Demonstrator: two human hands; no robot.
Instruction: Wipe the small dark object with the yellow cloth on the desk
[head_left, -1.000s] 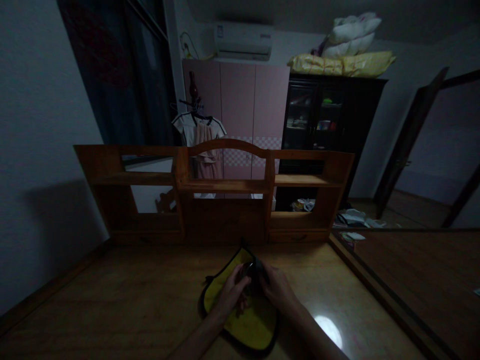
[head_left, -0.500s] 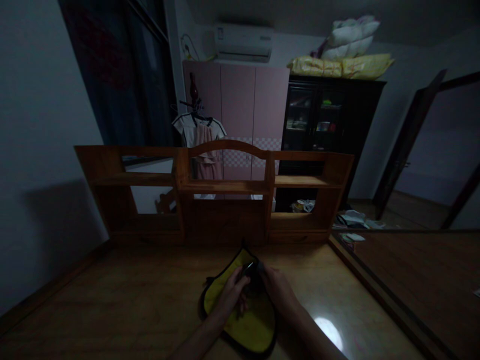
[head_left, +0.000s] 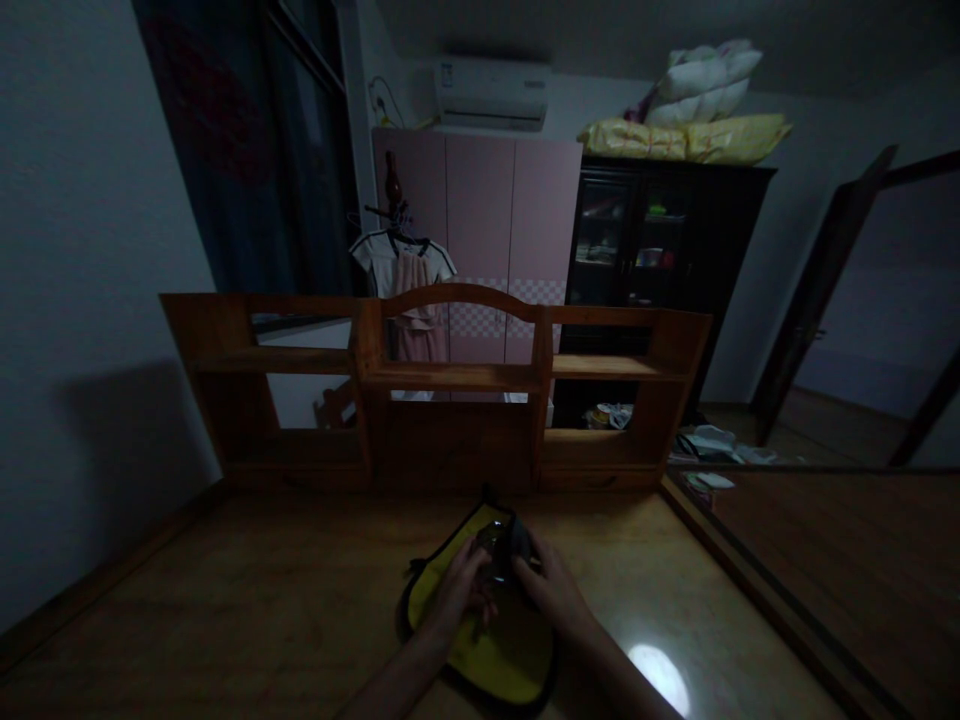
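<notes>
Only the head view is given, and it is dim. A small dark object (head_left: 504, 547) is held just ahead of the body, over the far end of a yellow cloth (head_left: 491, 650) that is spread on the wooden surface (head_left: 247, 600). The object is pinched from both sides, with the left hand (head_left: 459, 590) on its left and the right hand (head_left: 553, 592) on its right. Fingers of both hands are curled closed on it, and neither hand is clearly nearer. Its long axis cannot be told. The cloth's length runs away from the body, tilted slightly. The object is seen as rounded, blackish and faintly glossy, with detail lost in shadow. The cloth is dark-edged. A wooden shelf unit (head_left: 450, 375) stands beyond, well apart.
</notes>
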